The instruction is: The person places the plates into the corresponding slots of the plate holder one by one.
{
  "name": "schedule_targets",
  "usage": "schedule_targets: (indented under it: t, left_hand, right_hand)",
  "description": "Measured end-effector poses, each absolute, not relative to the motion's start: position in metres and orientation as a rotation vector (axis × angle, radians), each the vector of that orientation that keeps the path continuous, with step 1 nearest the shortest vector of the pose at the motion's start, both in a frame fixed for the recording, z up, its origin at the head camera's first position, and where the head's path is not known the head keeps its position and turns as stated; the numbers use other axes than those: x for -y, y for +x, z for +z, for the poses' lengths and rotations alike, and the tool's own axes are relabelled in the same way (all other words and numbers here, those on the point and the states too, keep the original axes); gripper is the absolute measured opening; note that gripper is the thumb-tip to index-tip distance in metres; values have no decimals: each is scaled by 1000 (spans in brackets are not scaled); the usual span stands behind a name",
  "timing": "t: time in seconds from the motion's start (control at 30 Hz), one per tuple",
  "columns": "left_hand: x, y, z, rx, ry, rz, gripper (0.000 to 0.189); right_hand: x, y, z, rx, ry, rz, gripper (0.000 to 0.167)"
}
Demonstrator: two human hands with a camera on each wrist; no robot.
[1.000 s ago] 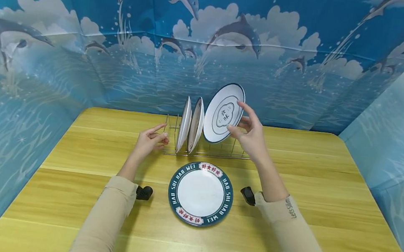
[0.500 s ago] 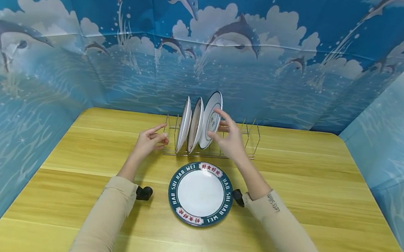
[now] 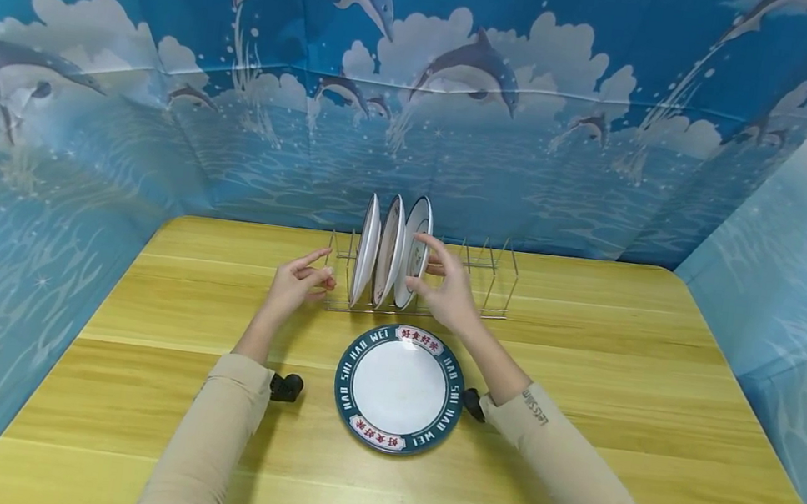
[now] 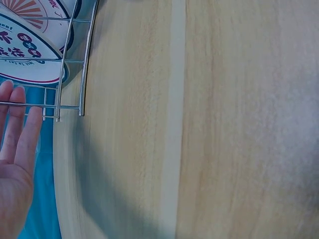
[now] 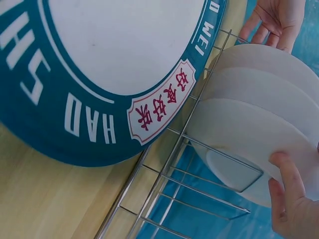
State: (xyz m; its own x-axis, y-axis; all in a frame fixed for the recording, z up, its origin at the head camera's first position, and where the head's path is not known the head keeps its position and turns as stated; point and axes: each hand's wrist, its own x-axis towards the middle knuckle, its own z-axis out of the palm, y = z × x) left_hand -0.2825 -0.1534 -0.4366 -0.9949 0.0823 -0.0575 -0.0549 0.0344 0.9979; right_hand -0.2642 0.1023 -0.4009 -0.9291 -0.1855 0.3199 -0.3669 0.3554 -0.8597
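Right fingers point(image 3: 431, 242) pinch third plate point(image 3: 414, 258) | left fingers point(image 3: 314, 256) loose, at rack point(image 3: 434, 314) left edge | rack continues right

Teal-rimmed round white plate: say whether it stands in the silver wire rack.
No: the teal-rimmed round white plate lies flat on the yellow wooden table, outside the rack.

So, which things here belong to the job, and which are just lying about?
Part of the job:
three upright round white plates
right hand, gripping the rightmost one
silver wire rack holding them
left hand at its left end
perhaps the round teal-rimmed plate lying flat

Just around:
yellow wooden table
blue dolphin-print cloth backdrop
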Motion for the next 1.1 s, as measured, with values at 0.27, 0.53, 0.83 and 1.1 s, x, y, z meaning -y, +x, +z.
schedule_targets:
  t: [0.27,0.53,0.83,1.1]
  left_hand:
    - [155,-284,-439,-2178,44,2129,47]
    - [151,-279,-430,-2150,14,2151,46]
    - [154,-288,-443,-2229,46,2098,47]
    - [152,-285,-441,-2236,62,2123,44]
  right_hand:
    - [-111,-259,-394,2484,495,1673,66]
    - [-142,-241,-386,2272,376,1800,57]
    - [-172,-217,-410,2506,313,1915,55]
    - [-180,-199,-440,2769,266,2116,63]
